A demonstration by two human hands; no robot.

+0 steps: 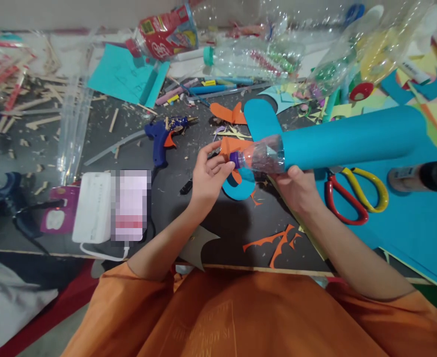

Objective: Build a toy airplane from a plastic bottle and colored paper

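Observation:
A clear plastic bottle wrapped in a blue paper tube lies sideways above the table, its neck pointing left. My right hand supports it from below where the blue paper begins, thumb on its near side. The fingers and thumb of my left hand are closed round the purple cap. Rounded blue paper shapes show above and below the bottle neck. Beside the cap is an orange paper piece, partly hidden by my left fingers.
A blue glue gun and a phone lie left of my hands. Red-and-yellow scissors and a dark-capped bottle are at right. Orange scraps lie near the front edge; plastic bottles line the back.

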